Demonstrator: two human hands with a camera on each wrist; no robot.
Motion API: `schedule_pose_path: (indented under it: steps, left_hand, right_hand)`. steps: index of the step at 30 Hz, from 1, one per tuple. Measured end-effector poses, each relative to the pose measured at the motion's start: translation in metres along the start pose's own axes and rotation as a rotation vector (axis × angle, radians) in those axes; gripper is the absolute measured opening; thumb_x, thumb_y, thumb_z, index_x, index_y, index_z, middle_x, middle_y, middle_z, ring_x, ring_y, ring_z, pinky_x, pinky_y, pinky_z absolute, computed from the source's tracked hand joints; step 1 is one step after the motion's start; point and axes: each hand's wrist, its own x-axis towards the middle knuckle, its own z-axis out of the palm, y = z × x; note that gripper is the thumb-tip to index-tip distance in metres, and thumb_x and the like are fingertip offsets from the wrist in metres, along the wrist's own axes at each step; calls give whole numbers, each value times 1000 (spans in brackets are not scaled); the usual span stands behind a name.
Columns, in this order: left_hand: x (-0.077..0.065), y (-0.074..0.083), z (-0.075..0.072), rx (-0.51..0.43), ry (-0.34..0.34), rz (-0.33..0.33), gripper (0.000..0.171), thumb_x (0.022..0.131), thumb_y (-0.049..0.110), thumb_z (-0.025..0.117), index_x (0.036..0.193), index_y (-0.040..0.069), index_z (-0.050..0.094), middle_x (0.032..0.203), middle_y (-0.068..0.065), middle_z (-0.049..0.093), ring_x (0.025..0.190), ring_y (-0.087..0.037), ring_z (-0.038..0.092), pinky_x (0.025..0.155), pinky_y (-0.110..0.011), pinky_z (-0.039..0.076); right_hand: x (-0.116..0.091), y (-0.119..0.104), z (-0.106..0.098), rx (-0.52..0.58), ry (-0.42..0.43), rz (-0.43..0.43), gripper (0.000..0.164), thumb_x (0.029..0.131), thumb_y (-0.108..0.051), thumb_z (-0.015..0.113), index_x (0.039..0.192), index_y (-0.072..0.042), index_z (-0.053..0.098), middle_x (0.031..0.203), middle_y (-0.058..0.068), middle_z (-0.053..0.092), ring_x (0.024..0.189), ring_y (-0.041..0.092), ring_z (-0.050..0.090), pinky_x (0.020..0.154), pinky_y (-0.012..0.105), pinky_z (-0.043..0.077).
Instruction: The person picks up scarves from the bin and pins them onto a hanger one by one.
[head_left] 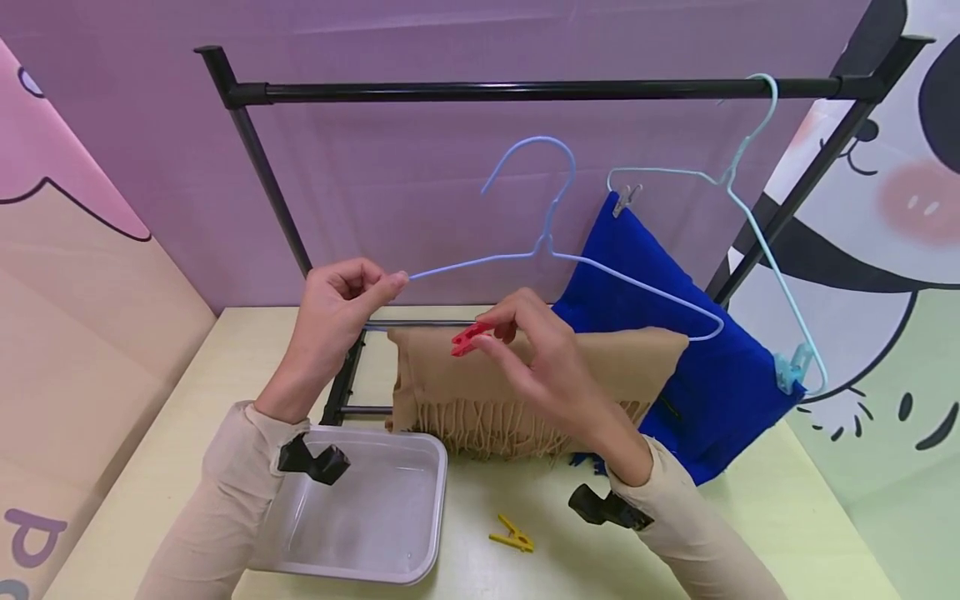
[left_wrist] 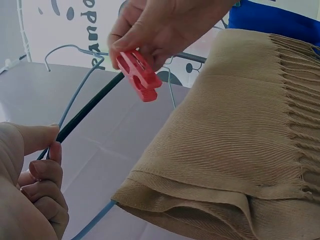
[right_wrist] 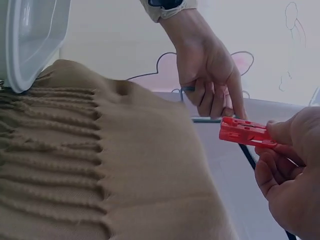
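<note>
My left hand (head_left: pixel 333 321) pinches the left end of a light blue wire hanger (head_left: pixel 480 261), holding it up in front of the rack. Over the hanger's lower bar hangs a folded tan scarf (head_left: pixel 450 367) with a fringe along its bottom edge. My right hand (head_left: pixel 543 358) pinches a red clothespin (head_left: pixel 471 337) between thumb and fingers, in front of the scarf and apart from it. In the left wrist view the red clothespin (left_wrist: pixel 139 75) is near the scarf's (left_wrist: pixel 230 115) upper left side. In the right wrist view its jaws face left, toward the left hand (right_wrist: pixel 207 70).
A black rack (head_left: pixel 480 92) stands behind. From its bar hangs a pale teal hanger (head_left: pixel 757 225) with a blue cloth (head_left: pixel 720 375) clipped on. A whitish plastic basin (head_left: pixel 360 508) stands front left on the table, and a yellow clothespin (head_left: pixel 512 535) lies right of it.
</note>
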Motion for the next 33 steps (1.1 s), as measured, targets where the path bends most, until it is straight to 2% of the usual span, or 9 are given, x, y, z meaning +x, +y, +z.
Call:
schedule_pose_path:
  steps: [5, 14, 26, 33]
  left_hand:
    - [-1, -1, -2, 16, -3, -3, 20, 91, 18, 74, 75, 8, 68, 63, 2, 47, 64, -15, 39, 59, -27, 32]
    - [-1, -1, -1, 18, -8, 5, 20, 90, 18, 75, 74, 9, 68, 63, 2, 48, 64, -15, 39, 59, -27, 32]
    - [-2, 0, 0, 10, -10, 7, 21, 90, 19, 75, 74, 8, 68, 64, 0, 49, 65, -15, 40, 62, -27, 34]
    - [-1, 2, 0, -17, 4, 11, 20, 89, 16, 75, 73, 8, 69, 62, 1, 51, 65, -14, 41, 63, -26, 36]
  right_hand:
    - [10, 0, 8, -17, 16, -65, 13, 88, 4, 70, 97, -2, 62, 89, 4, 58, 78, 14, 49, 65, 28, 44]
    - [29, 9, 24, 10, -26, -93, 7, 91, 2, 69, 93, -1, 62, 88, 6, 60, 77, 13, 49, 65, 24, 45]
    - [41, 19, 43, 23, -140, -42, 6, 92, -1, 68, 90, -3, 63, 84, 3, 56, 72, 11, 46, 61, 24, 41]
    - [43, 21, 53, 40, -166, -27, 7, 94, -1, 66, 89, -4, 62, 84, 3, 56, 73, 10, 47, 62, 23, 42]
